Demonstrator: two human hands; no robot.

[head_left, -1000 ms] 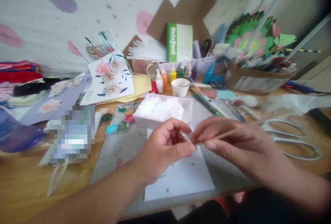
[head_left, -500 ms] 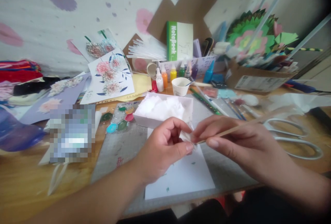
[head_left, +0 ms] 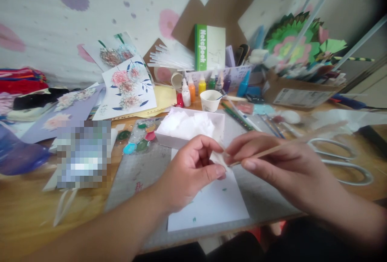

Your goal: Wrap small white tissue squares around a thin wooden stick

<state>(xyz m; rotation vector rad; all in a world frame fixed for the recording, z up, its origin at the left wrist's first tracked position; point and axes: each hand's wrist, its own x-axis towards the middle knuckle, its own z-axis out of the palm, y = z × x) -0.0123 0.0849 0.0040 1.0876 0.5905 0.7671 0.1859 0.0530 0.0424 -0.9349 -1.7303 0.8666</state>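
My left hand [head_left: 193, 173] is closed, with thumb and fingers pinching a small white piece that looks like cotton or tissue [head_left: 218, 159]. In my right hand [head_left: 272, 161] a thin wooden stick [head_left: 278, 148] is gripped between thumb and fingers, slanting up to the right. The stick's lower tip meets the white piece, though fingertips partly hide that contact. Below both hands lies a white sheet of paper [head_left: 211, 209] with small green marks. Just behind them a white box [head_left: 169, 139] holds fluffy white cotton [head_left: 189, 124].
A grey cutting mat [head_left: 123, 191] lies under the paper. Paint blobs [head_left: 142, 145] sit on plastic at left. Behind stand a paper cup [head_left: 211, 101] and several paint bottles [head_left: 202, 86]. Brushes [head_left: 237, 119] and scissors [head_left: 347, 169] lie at right. A purple-blue plastic object [head_left: 21, 153] sits far left.
The white piece between my fingertips shows more than before. Both hands stay nearly in place, the stick still in my right hand. The whole view has shifted slightly.
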